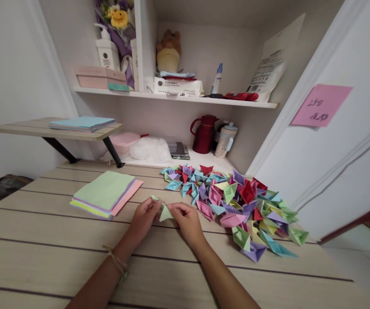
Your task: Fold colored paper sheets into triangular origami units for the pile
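Both my hands meet over the wooden table (43, 240) and pinch a small, partly folded piece of light green paper (165, 211). My left hand (144, 218) grips its left side with fingers closed; a string bracelet circles that wrist. My right hand (187, 219) holds the paper's right side, fingers curled. A stack of coloured paper sheets (106, 194), light green on top, lies just left of my hands. To the right spreads a pile of several folded paper boats (236, 201) in red, pink, purple, blue and green.
A raised wooden shelf (59, 128) at the back left carries a blue paper stack (82, 123). Behind stand a red jug (204, 134), a bottle (225, 140) and a pink box (125, 141). A pink note (320, 105) sticks to the right wall. An upper shelf (178, 99) holds bottles and boxes.
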Motion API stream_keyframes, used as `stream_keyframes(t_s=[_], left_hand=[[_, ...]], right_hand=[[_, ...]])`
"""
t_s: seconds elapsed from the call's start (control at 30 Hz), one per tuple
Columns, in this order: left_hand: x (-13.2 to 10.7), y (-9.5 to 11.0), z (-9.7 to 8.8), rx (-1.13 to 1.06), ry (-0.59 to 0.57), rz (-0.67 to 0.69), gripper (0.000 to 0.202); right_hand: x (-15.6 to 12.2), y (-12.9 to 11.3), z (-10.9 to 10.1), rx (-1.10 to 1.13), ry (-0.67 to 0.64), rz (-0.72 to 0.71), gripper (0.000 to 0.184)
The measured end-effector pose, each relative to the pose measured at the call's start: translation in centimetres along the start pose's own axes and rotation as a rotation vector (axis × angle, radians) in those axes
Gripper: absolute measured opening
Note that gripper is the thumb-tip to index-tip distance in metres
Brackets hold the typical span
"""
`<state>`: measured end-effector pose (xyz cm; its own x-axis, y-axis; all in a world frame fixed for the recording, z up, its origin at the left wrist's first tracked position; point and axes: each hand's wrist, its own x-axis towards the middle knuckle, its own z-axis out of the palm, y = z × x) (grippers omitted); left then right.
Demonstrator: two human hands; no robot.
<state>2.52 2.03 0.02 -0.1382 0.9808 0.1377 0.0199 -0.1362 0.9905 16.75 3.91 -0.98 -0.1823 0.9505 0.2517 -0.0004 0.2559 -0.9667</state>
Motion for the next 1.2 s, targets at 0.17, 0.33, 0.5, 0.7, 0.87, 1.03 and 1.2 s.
stream_keyframes(t_s=[0.17,0.33,0.5,0.7,0.87,1.03,1.2], left_hand=[[-0.15,-0.02,-0.22,0.092,0.038,-0.060,0.035],[-0.29,-0.12,-0.35,0.126,0.084,-0.069,0.033],[-0.46,0.03,-0.28,0.124,0.135,-0.082,0.036],[-0.50,-0.02,-0.31,0.098,0.115,-0.094,0.039],[-0.15,-0.28,-0.19,0.062,0.023,-0.030,0.029],[-0.12,-0.64,-0.04,0.021,-0.067,-0.024,0.028],[-0.40,-0.38,0.15,0.016,-0.124,0.001,0.029]], right_hand=[[-0.02,0.01,0.24,0.019,0.010,0.031,0.029],[-0.05,-0.13,0.30,-0.016,0.000,-0.029,0.028],[0.01,0.08,0.20,-0.073,0.040,-0.057,0.025],[-0.01,0.61,0.32,0.009,-0.053,0.071,0.031],[-0.12,0.13,0.37,-0.034,-0.039,-0.030,0.020],[-0.08,-0.14,0.23,-0.131,0.101,-0.101,0.014],[-0.07,-0.10,0.22,-0.155,0.139,-0.183,0.011]])
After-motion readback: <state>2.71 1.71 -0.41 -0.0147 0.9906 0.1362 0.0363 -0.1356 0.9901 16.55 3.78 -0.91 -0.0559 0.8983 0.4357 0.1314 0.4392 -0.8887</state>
